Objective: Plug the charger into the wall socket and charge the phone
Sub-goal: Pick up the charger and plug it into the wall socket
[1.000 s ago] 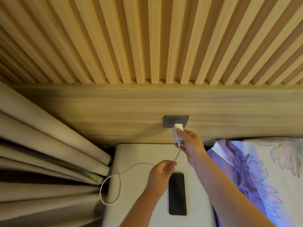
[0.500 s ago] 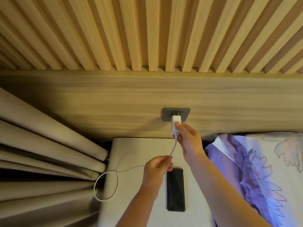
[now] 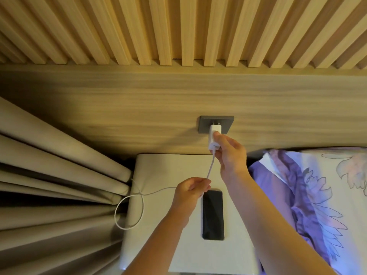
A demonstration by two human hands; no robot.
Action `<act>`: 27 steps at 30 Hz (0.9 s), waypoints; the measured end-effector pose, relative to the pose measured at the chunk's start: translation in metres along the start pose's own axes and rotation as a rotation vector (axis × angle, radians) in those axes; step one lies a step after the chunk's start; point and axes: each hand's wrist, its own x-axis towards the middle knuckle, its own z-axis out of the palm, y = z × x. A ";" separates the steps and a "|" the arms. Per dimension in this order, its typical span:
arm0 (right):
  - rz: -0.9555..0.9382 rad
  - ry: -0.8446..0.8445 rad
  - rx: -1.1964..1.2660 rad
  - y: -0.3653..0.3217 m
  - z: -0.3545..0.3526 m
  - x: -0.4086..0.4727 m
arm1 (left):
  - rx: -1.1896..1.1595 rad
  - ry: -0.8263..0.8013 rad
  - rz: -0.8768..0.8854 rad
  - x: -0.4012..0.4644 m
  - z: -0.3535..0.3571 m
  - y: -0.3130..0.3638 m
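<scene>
A white charger (image 3: pixel 213 135) sits at the dark grey wall socket (image 3: pixel 216 125) on the wooden panel, its metal prongs partly showing against the plate. My right hand (image 3: pixel 230 155) pinches the charger's lower end. Its white cable (image 3: pixel 211 165) runs down into my left hand (image 3: pixel 190 192), which is closed on it, then loops off the left edge of the bedside table (image 3: pixel 158 171). A black phone (image 3: pixel 212 214) lies flat on the table just right of my left hand, with nothing connected to it.
Beige curtains (image 3: pixel 49 185) hang in folds at the left, touching the table's edge. A purple and white flowered pillow (image 3: pixel 317 195) lies to the right. Slatted wood covers the wall above the panel.
My right hand has pushed the charger up to the socket, so less of the prongs shows. My left hand stays closed on the cable. The view has shifted a little.
</scene>
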 end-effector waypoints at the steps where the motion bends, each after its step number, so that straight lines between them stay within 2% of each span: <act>1: -0.003 -0.002 0.002 0.000 0.000 0.000 | 0.018 -0.012 0.000 0.000 -0.001 -0.001; 9: -0.010 -0.042 0.024 0.001 -0.003 0.002 | 0.043 -0.020 0.011 0.003 -0.009 -0.004; 15: -0.004 0.049 -0.020 -0.004 0.007 -0.004 | 0.007 -0.025 0.008 0.003 -0.008 -0.003; 18: 0.047 0.049 0.040 -0.005 0.010 -0.008 | -0.003 -0.012 0.015 0.000 -0.009 -0.002; 27: -0.015 0.037 -0.068 -0.006 0.009 -0.005 | -0.014 0.013 0.066 -0.004 -0.013 0.004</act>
